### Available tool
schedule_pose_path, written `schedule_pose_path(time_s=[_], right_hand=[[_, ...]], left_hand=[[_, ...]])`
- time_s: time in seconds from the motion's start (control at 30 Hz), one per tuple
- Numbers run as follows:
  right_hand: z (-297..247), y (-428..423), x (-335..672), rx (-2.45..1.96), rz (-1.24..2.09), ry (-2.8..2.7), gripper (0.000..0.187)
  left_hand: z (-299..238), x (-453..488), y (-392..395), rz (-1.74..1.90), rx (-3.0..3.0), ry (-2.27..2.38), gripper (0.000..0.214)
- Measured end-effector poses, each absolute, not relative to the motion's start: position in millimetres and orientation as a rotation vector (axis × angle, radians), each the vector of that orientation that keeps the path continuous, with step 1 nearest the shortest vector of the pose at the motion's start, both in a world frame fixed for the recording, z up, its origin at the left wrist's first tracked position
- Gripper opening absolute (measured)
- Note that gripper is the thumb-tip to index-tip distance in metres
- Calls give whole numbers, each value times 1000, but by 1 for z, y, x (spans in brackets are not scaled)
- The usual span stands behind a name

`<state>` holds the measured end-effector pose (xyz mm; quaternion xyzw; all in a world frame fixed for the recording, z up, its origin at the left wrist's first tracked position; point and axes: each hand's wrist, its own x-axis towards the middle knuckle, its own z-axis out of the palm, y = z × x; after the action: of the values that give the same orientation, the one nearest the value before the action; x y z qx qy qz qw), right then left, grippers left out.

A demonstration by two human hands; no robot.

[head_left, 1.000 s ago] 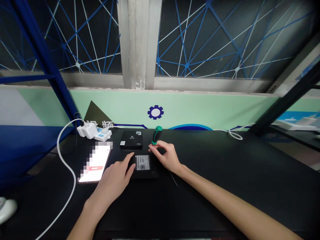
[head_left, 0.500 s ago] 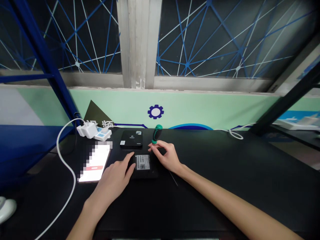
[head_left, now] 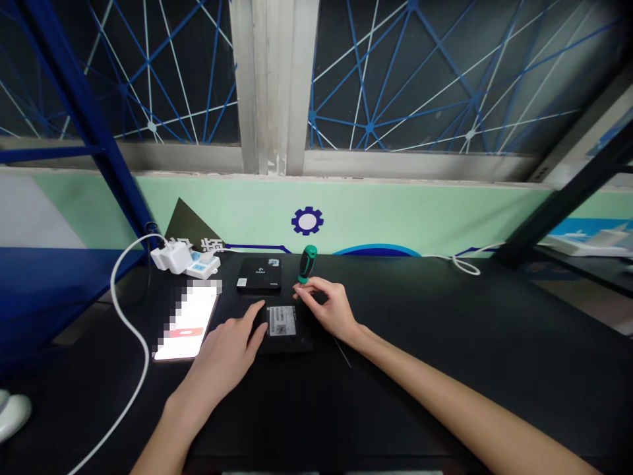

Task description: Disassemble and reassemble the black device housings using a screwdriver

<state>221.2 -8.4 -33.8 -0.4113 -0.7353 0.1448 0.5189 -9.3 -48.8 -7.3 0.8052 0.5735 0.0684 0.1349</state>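
A flat black set-top box [head_left: 301,344] lies on the black desk with its white printed label [head_left: 281,320] facing up. My left hand [head_left: 236,342] grips its left side, with thumb and index finger apart on the top. Between the fingertips of my right hand [head_left: 330,307] is a screwdriver [head_left: 307,263] with a green and black handle. It stands nearly upright at the box's far right corner, and its tip is hidden by my fingers. Close to my right wrist a thin metal rod [head_left: 343,353] lies on the desk.
Behind the labelled box sits a second black box [head_left: 260,274]. A lit phone or tablet [head_left: 190,323] lies at left, near a white power strip [head_left: 204,264] with plugs. A white cable [head_left: 129,320] curves down the left side. A white rounded object [head_left: 14,414] is at the left edge.
The screwdriver handle has tilted very slightly to the left. Both hands and the box stay where they were.
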Motion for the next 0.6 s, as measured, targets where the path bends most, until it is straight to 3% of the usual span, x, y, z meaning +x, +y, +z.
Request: schedule_pose_path(time_s=[0.47, 0.6], right_hand=[[-32, -10, 221, -977, 371, -1731, 15], [-28, -13, 221, -951, 342, -1792, 21]], left_hand=[[-6, -9, -49, 201, 2329, 1671, 52], [-7, -9, -49, 201, 2359, 1655, 52]])
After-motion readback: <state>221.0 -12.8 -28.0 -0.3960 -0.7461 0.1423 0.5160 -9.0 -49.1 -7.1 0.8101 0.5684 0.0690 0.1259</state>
